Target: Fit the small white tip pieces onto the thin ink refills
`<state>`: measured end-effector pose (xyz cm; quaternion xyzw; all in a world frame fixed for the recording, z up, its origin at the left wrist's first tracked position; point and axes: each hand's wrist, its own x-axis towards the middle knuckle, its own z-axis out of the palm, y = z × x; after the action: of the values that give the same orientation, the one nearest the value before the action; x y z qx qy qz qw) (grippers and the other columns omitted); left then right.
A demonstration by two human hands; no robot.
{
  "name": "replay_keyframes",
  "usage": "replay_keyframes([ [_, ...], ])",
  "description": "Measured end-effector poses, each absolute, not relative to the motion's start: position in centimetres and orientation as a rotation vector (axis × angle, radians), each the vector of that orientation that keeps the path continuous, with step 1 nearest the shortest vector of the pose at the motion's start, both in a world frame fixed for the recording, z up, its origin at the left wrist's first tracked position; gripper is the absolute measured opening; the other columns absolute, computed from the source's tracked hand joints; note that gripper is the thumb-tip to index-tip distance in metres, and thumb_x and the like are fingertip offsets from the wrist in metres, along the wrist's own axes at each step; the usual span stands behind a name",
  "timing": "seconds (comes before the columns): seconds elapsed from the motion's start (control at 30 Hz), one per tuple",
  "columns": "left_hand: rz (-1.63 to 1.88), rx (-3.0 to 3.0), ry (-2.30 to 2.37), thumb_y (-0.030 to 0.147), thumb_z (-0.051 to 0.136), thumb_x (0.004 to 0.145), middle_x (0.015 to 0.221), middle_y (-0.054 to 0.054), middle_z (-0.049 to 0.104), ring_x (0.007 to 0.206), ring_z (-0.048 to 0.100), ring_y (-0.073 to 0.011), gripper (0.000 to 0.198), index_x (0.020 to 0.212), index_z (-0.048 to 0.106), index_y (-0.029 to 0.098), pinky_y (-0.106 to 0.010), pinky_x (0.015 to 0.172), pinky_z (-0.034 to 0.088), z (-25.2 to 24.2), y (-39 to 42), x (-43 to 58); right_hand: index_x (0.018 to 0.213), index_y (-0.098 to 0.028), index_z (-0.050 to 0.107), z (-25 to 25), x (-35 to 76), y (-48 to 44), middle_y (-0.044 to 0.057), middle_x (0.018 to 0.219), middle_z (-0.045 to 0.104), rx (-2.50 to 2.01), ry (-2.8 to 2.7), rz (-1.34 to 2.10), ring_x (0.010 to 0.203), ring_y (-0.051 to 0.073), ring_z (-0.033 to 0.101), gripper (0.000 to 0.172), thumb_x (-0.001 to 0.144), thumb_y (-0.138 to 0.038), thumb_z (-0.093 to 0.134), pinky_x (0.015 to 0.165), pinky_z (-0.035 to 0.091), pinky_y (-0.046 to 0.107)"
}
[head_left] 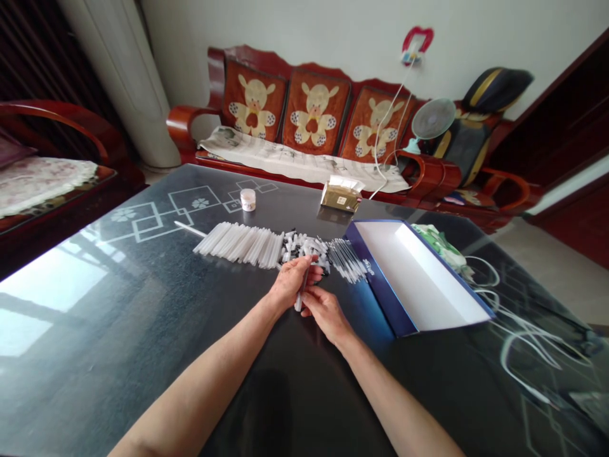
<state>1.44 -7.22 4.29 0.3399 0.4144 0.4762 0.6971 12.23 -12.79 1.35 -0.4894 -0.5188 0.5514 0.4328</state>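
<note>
My left hand is closed around a slim translucent pen barrel, which slants down toward me. At the barrel's lower end, the fingers of my right hand pinch it. Just beyond my hands lies a heap of small white and black pen parts. A row of white translucent tubes, like pen barrels, is spread to the left of that heap, and one longer white pen lies at its far left end. Thin refills with clear shafts lie to the right, against the box.
An open blue box with a white inside stands right of my hands. Behind are a small round jar and a tissue pack. A green-and-white bag and white cables lie at the right on the dark table.
</note>
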Motion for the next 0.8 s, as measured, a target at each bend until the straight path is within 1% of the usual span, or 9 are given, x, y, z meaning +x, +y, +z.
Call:
replay_keyframes([
  [0.07, 1.068, 0.822, 0.971, 0.048, 0.056, 0.082, 0.069, 0.001, 0.062, 0.052, 0.053, -0.008, 0.037, 0.102, 0.065, 0.017, -0.02, 0.053, 0.044, 4.0, -7.3, 1.2, 0.087, -0.018, 0.072, 1.5, 12.3, -12.7, 0.002, 0.074, 0.069, -1.241, -1.368, 1.376, 0.065, 0.012, 0.063, 0.025, 0.082, -0.041, 0.062, 0.057, 0.051, 0.023],
  [0.13, 1.089, 1.033, 1.091, 0.048, 0.051, 0.086, 0.065, 0.002, 0.059, 0.05, 0.049, -0.0082, 0.036, 0.099, 0.067, 0.017, -0.02, 0.049, 0.039, 3.6, -7.2, 0.8, 0.091, -0.018, 0.072, 1.8, 12.8, -12.3, 0.003, 0.08, 0.071, -1.302, -1.391, 1.376, 0.071, 0.015, 0.066, 0.026, 0.081, -0.04, 0.062, 0.056, 0.052, 0.023],
  [0.2, 1.115, 1.394, 1.284, 0.045, 0.048, 0.089, 0.068, 0.0, 0.06, 0.057, 0.053, -0.0108, 0.035, 0.098, 0.068, 0.018, -0.022, 0.055, 0.041, 3.0, -7.2, 0.3, 0.095, -0.017, 0.071, 1.9, 13.6, -11.6, 0.005, 0.085, 0.072, -1.384, -1.329, 1.303, 0.075, 0.017, 0.068, 0.029, 0.079, -0.04, 0.063, 0.054, 0.052, 0.022],
  [0.27, 1.098, 1.821, 1.499, 0.041, 0.047, 0.092, 0.075, -0.003, 0.062, 0.07, 0.057, -0.0147, 0.032, 0.102, 0.069, 0.021, -0.025, 0.065, 0.043, 2.3, -7.5, 0.0, 0.1, -0.016, 0.069, 1.7, 14.5, -10.7, 0.006, 0.088, 0.072, -1.429, -1.233, 1.162, 0.075, 0.017, 0.069, 0.034, 0.08, -0.042, 0.061, 0.052, 0.052, 0.021],
  [0.33, 1.005, 2.196, 1.629, 0.038, 0.044, 0.095, 0.081, -0.005, 0.063, 0.078, 0.057, -0.0179, 0.031, 0.107, 0.068, 0.023, -0.028, 0.072, 0.043, 1.4, -7.9, -0.2, 0.103, -0.015, 0.068, 1.3, 15.0, -10.0, 0.007, 0.09, 0.072, -1.43, -1.184, 1.052, 0.078, 0.018, 0.069, 0.04, 0.081, -0.047, 0.059, 0.052, 0.053, 0.022],
  [0.4, 0.892, 2.44, 1.656, 0.037, 0.041, 0.096, 0.083, -0.006, 0.063, 0.08, 0.055, -0.0195, 0.031, 0.11, 0.067, 0.026, -0.031, 0.075, 0.041, 0.6, -8.4, -0.2, 0.103, -0.015, 0.068, 0.8, 15.2, -9.7, 0.008, 0.088, 0.072, -1.441, -1.192, 1.004, 0.077, 0.019, 0.069, 0.044, 0.081, -0.051, 0.058, 0.051, 0.053, 0.022],
  [0.57, 0.835, 2.6, 1.659, 0.034, 0.041, 0.097, 0.084, -0.005, 0.061, 0.08, 0.052, -0.0196, 0.029, 0.111, 0.065, 0.028, -0.032, 0.076, 0.038, -0.4, -8.9, -0.2, 0.096, -0.016, 0.07, 0.2, 14.9, -9.9, 0.007, 0.081, 0.073, -1.477, -1.239, 0.951, 0.072, 0.02, 0.069, 0.042, 0.078, -0.053, 0.061, 0.045, 0.049, 0.021],
  [0.67, 0.881, 2.606, 1.646, 0.036, 0.041, 0.097, 0.082, -0.005, 0.06, 0.078, 0.05, -0.0195, 0.029, 0.109, 0.067, 0.028, -0.032, 0.076, 0.036, -0.5, -8.8, -0.2, 0.095, -0.016, 0.07, 0.2, 15.1, -9.8, 0.007, 0.082, 0.073, -1.477, -1.233, 0.99, 0.069, 0.019, 0.068, 0.04, 0.077, -0.052, 0.062, 0.043, 0.047, 0.02],
  [0.8, 0.914, 2.596, 1.646, 0.037, 0.041, 0.097, 0.081, -0.005, 0.059, 0.078, 0.048, -0.0191, 0.03, 0.107, 0.067, 0.027, -0.032, 0.076, 0.035, -0.4, -8.7, -0.2, 0.089, -0.015, 0.07, 0.4, 15.4, -9.4, 0.007, 0.076, 0.072, -1.498, -1.216, 1.079, 0.063, 0.017, 0.066, 0.039, 0.075, -0.052, 0.064, 0.041, 0.044, 0.02],
])
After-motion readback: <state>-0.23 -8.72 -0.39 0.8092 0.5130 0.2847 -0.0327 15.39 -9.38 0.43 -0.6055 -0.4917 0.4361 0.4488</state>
